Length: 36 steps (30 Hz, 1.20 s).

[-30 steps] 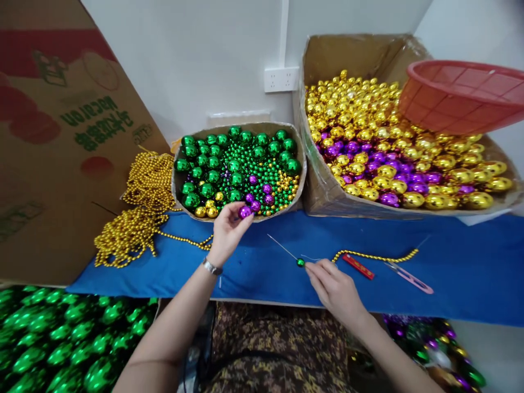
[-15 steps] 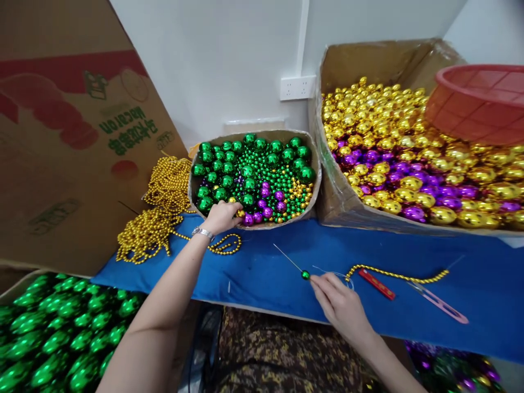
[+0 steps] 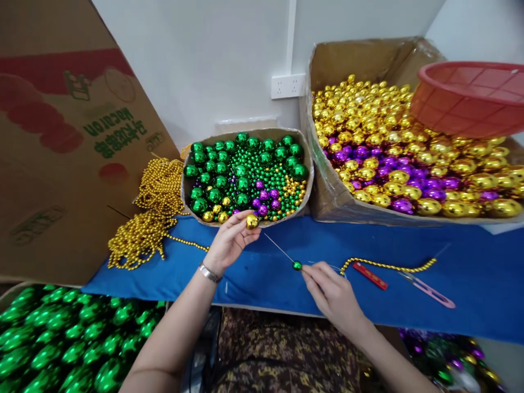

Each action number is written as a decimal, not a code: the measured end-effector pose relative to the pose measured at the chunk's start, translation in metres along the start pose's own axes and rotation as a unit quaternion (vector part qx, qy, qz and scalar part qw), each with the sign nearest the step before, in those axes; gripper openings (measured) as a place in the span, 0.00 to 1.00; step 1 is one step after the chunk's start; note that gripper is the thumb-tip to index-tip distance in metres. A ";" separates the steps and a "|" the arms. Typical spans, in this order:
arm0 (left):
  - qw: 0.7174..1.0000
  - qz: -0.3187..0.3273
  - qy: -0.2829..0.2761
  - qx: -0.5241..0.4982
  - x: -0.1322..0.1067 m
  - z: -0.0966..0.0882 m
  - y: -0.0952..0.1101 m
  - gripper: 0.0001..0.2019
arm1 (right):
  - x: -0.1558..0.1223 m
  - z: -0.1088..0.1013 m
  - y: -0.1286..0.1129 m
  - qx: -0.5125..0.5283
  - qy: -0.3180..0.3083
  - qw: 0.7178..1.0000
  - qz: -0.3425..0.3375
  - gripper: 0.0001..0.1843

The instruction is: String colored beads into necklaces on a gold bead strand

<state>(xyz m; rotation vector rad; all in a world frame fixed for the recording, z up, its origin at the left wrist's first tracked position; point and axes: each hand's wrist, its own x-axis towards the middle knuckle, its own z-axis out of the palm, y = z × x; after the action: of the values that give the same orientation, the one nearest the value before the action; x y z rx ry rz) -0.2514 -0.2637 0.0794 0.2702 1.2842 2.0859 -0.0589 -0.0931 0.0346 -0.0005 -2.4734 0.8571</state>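
Observation:
Between the fingertips of my left hand (image 3: 233, 240) is a shiny gold bead (image 3: 252, 221), held just in front of the bead box (image 3: 305, 203). My right hand (image 3: 333, 295) pinches a long thin needle (image 3: 278, 247) that points up and left toward the gold bead. One green bead (image 3: 297, 266) sits on the needle, close against my right fingertips. Thread runs from behind that hand to a strand of small gold beads (image 3: 388, 264) on the blue cloth (image 3: 254, 273). Inside the box are green, purple and gold beads of mixed sizes.
Gold bead strings (image 3: 141, 240) are heaped at the left by a tall carton (image 3: 53, 164). Right of the strand lie a red cutter-like piece (image 3: 370, 275) and pink-handled snips (image 3: 434, 293). A large carton (image 3: 327, 185) of gold and purple beads stands back right, with a red basket (image 3: 466, 103).
My left hand has come out of the bead box with a gold bead and moved right, near the needle tip. My right hand still holds the needle with its green bead.

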 end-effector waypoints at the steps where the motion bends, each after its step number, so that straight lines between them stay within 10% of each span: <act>1: 1.000 -0.007 -0.004 -0.010 -0.003 0.002 -0.004 0.18 | 0.000 -0.001 -0.001 -0.004 -0.001 1.000 0.000 0.12; 16: 0.985 0.036 -0.044 0.162 -0.017 0.015 -0.019 0.18 | -0.009 -0.002 0.010 -0.163 -0.015 0.986 -0.034 0.13; 28: 0.992 -0.025 -0.096 0.078 -0.020 0.029 -0.048 0.19 | -0.010 0.006 0.012 -0.044 0.000 0.999 0.002 0.11; 33: 0.981 0.069 -0.070 0.169 0.007 0.034 -0.027 0.15 | -0.011 0.001 0.018 -0.018 0.027 0.999 0.028 0.10; 36: 0.914 0.173 -0.027 0.366 0.046 0.039 -0.015 0.11 | -0.013 -0.002 0.023 -0.017 0.045 0.998 0.038 0.10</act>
<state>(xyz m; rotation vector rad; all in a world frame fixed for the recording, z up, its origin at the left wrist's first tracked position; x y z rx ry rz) -0.2605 -0.2017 0.0786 0.9323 2.0630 1.7457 -0.0499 -0.0755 0.0164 -0.1428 -2.4156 0.8272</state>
